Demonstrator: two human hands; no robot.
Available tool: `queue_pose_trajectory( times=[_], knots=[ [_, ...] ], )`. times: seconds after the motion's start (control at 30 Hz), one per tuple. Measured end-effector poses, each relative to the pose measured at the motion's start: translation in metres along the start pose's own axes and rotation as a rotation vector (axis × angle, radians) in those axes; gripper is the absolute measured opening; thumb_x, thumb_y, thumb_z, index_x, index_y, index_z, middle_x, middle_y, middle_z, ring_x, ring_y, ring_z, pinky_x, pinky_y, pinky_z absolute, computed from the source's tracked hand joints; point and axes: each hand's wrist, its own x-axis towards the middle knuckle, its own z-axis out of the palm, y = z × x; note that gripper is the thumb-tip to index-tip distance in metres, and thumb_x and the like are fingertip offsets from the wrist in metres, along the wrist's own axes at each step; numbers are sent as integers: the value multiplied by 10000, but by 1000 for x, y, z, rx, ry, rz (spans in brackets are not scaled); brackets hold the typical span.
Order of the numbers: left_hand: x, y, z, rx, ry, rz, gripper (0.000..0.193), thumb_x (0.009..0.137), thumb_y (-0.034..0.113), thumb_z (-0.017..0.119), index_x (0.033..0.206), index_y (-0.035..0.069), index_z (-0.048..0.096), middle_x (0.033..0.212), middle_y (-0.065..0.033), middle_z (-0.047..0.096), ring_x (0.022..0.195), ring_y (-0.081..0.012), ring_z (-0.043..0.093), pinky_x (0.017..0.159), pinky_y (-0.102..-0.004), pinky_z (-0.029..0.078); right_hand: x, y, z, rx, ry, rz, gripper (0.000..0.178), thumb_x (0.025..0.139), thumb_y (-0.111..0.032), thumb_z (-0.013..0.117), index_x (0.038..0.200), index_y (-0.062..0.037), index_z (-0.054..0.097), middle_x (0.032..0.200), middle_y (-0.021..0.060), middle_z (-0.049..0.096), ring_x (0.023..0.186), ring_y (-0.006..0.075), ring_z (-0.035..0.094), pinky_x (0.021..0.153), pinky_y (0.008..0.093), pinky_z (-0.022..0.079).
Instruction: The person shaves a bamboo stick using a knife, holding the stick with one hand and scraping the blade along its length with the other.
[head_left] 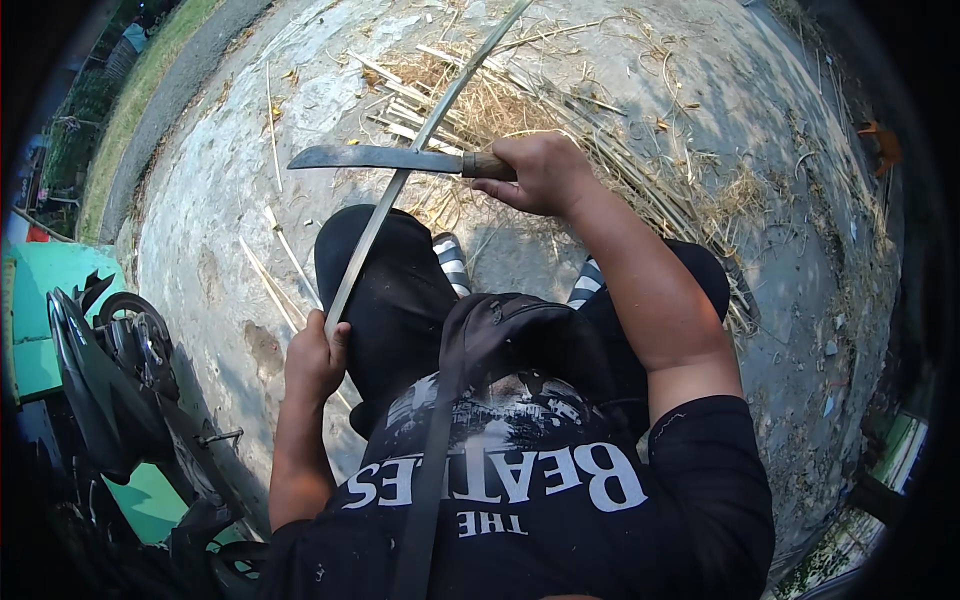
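Note:
A long, narrow greenish strip, probably split bamboo point(366, 245), slants from beside my left knee up past the top edge of the view. My left hand point(315, 355) is closed round its near end. In my right hand point(540, 172) is the wooden handle of a machete point(375, 157), its dark blade pointing left. The blade lies across the strip and appears to touch it a little beyond my knee. Fingers of both hands are wrapped round what they hold.
Beyond my feet lies a heap of pale strips and curly shavings point(500, 100), with longer sticks point(640, 180) running to the right. Several thin strips point(270, 285) lie by my left knee. A parked motorcycle point(110, 390) stands at the left, beside a green surface point(35, 330).

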Motion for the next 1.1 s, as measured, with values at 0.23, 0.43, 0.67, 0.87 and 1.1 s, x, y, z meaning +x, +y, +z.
queue_pose_trajectory(
  times=[0.23, 0.43, 0.67, 0.87, 1.1],
  knots=[
    [-8, 12, -4, -72, -42, -34, 717, 943, 696, 564, 951, -20, 525, 719, -286, 623, 765, -520, 651, 639, -549, 494, 6, -46, 5, -60, 18, -215, 457, 869, -590, 712, 820, -141, 639, 650, 88, 658, 628, 313, 684, 614, 436, 542],
    [1, 22, -14, -45, -86, -33, 741, 914, 700, 609, 999, -34, 554, 747, -275, 649, 789, -502, 668, 667, -530, 514, 6, 21, 4, 12, 45, 276, 524, 923, -622, 653, 835, -107, 625, 690, 131, 676, 684, 346, 710, 606, 458, 558],
    [0, 25, -12, -82, -72, -49, 671, 903, 621, 689, 1030, -29, 587, 761, -263, 668, 789, -486, 680, 678, -516, 524, 7, -33, 17, -37, 47, -207, 453, 853, -561, 740, 850, -124, 621, 655, 88, 641, 643, 317, 682, 630, 445, 547],
    [5, 30, -15, 0, -72, -63, 626, 915, 578, 697, 1057, -24, 598, 754, -261, 668, 782, -482, 680, 675, -515, 521, 5, 6, 16, 92, -52, 285, 517, 923, -621, 634, 929, -104, 634, 801, 148, 721, 768, 367, 727, 697, 483, 574],
    [4, 21, -4, -56, -34, -19, 605, 933, 551, 685, 1051, -33, 583, 770, -279, 663, 798, -502, 668, 681, -528, 514, 5, -16, 17, 22, -12, -137, 467, 867, -595, 713, 860, -133, 646, 755, 122, 702, 738, 335, 721, 665, 463, 570]
  ],
)
